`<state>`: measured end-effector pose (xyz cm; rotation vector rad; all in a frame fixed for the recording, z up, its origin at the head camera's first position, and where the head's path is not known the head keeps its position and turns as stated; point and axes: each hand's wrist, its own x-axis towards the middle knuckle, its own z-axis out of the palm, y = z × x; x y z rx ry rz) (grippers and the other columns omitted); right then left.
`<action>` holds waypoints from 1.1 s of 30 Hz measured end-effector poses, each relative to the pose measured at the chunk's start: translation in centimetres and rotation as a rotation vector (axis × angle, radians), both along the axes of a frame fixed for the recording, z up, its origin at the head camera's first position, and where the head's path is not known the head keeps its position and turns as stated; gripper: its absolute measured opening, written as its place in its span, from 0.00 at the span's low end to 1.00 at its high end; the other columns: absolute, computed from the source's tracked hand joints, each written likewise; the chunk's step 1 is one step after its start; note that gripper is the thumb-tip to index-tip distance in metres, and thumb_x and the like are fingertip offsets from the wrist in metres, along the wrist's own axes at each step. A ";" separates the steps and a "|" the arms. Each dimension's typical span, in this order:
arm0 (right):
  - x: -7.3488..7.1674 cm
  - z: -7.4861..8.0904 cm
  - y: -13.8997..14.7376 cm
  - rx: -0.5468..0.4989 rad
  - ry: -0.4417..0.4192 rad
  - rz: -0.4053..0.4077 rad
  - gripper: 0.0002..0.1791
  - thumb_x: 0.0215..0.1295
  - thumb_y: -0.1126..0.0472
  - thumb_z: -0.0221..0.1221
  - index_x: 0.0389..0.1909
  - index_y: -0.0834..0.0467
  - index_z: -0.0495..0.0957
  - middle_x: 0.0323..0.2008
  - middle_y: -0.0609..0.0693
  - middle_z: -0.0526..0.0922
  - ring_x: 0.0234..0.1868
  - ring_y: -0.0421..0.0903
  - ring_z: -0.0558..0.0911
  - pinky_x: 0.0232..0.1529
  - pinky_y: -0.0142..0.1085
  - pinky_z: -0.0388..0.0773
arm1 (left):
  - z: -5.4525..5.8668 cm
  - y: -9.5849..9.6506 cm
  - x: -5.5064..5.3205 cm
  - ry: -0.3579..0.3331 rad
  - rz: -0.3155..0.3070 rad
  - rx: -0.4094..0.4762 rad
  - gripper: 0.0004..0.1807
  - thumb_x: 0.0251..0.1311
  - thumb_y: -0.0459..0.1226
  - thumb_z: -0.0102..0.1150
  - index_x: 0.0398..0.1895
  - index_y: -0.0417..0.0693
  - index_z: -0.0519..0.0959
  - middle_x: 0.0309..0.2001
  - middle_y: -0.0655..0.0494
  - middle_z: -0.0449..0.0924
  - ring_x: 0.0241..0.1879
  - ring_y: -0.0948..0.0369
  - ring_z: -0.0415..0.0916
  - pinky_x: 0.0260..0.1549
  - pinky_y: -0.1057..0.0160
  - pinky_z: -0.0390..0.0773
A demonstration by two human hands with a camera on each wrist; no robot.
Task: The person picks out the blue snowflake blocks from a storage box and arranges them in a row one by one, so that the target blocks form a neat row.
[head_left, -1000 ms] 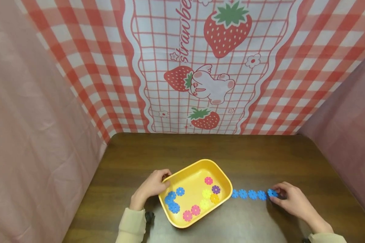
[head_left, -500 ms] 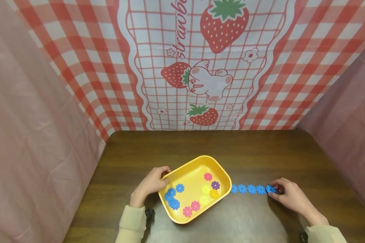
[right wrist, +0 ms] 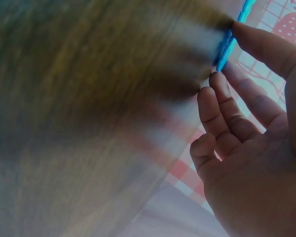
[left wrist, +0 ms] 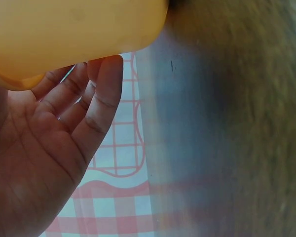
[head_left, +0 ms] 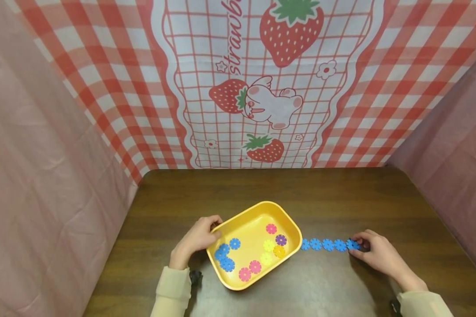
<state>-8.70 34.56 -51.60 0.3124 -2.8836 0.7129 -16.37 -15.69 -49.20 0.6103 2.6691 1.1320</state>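
Observation:
My left hand (head_left: 196,241) grips the left end of a yellow plastic tray (head_left: 250,235), thumb over the rim and fingers outside. In the left wrist view, the fingers (left wrist: 106,89) lie along the tray's wall. Blue, pink, yellow, orange and purple snowflake discs lie inside, the blue ones (head_left: 227,264) bunched at the left end. From the tray's right end runs a straight row of blue discs (head_left: 328,245). At its far right end my right hand (head_left: 382,255) pinches a blue snowflake disc (head_left: 352,244) between thumb and index finger, its edge right at its neighbour.
The brown wooden table (head_left: 333,198) extends behind and in front of the tray. A strawberry-print cloth (head_left: 269,105) hangs along its back edge, with pink curtains (head_left: 55,176) at both sides. The tray's right rim overlaps the row's left end in the head view.
The disc in my right hand has moved slightly left and lines up with the row's end, the small gap closed. My left hand keeps its grip on the tray. The head view has shifted slightly.

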 end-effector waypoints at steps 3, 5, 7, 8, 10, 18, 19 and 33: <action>-0.1 0.1 0.0 -0.002 -0.006 0.002 0.17 0.45 0.60 0.77 0.35 0.59 0.83 0.30 0.43 0.75 0.30 0.37 0.72 0.29 0.34 0.69 | 0.0 0.0 0.0 -0.001 0.001 -0.002 0.06 0.57 0.30 0.59 0.38 0.44 0.80 0.29 0.58 0.77 0.27 0.63 0.72 0.28 0.64 0.75; -0.1 0.2 0.0 0.000 -0.011 0.003 0.17 0.45 0.59 0.77 0.36 0.60 0.83 0.30 0.44 0.75 0.30 0.37 0.71 0.29 0.34 0.69 | 0.0 0.0 0.0 -0.005 0.001 0.000 0.06 0.58 0.30 0.59 0.39 0.44 0.80 0.29 0.58 0.77 0.27 0.63 0.72 0.28 0.64 0.75; -0.1 0.5 0.0 0.014 -0.005 0.004 0.18 0.45 0.58 0.77 0.36 0.60 0.84 0.31 0.44 0.76 0.30 0.37 0.72 0.29 0.35 0.69 | 0.0 0.0 -0.1 -0.001 -0.001 0.002 0.06 0.57 0.30 0.59 0.38 0.44 0.80 0.29 0.58 0.77 0.27 0.63 0.72 0.28 0.64 0.75; -0.1 0.7 -0.1 0.017 -0.003 0.005 0.18 0.46 0.58 0.77 0.37 0.60 0.84 0.31 0.44 0.76 0.30 0.38 0.72 0.30 0.36 0.69 | 0.0 0.0 -0.1 0.002 -0.004 0.003 0.06 0.57 0.30 0.59 0.38 0.44 0.80 0.29 0.58 0.77 0.27 0.62 0.72 0.29 0.64 0.75; -0.2 1.2 -0.2 0.026 0.008 0.005 0.19 0.46 0.57 0.77 0.37 0.60 0.83 0.32 0.46 0.77 0.31 0.40 0.73 0.31 0.38 0.71 | 0.0 -0.1 -0.1 0.009 -0.010 0.006 0.07 0.57 0.30 0.59 0.38 0.43 0.80 0.29 0.58 0.77 0.27 0.63 0.72 0.29 0.64 0.75; -1.3 4.3 -1.7 0.018 -0.018 0.023 0.23 0.53 0.55 0.74 0.45 0.64 0.82 0.38 0.53 0.80 0.38 0.51 0.77 0.35 0.47 0.75 | 0.1 -0.1 -0.3 0.022 -0.016 0.010 0.06 0.57 0.29 0.59 0.38 0.43 0.80 0.29 0.57 0.77 0.27 0.63 0.72 0.29 0.64 0.75; -1.4 4.7 -1.9 0.020 -0.016 0.031 0.23 0.53 0.55 0.74 0.45 0.64 0.82 0.38 0.53 0.80 0.38 0.51 0.77 0.36 0.48 0.75 | 0.1 -0.1 -0.3 0.021 -0.014 0.009 0.06 0.57 0.29 0.59 0.38 0.43 0.80 0.29 0.57 0.77 0.27 0.63 0.72 0.29 0.64 0.75; -3.8 8.5 -6.8 0.024 0.025 0.125 0.23 0.53 0.57 0.74 0.47 0.61 0.81 0.39 0.49 0.79 0.38 0.48 0.76 0.35 0.44 0.76 | 0.1 0.0 -0.1 -0.010 -0.001 -0.003 0.07 0.57 0.30 0.59 0.39 0.44 0.80 0.29 0.57 0.77 0.27 0.62 0.72 0.28 0.63 0.75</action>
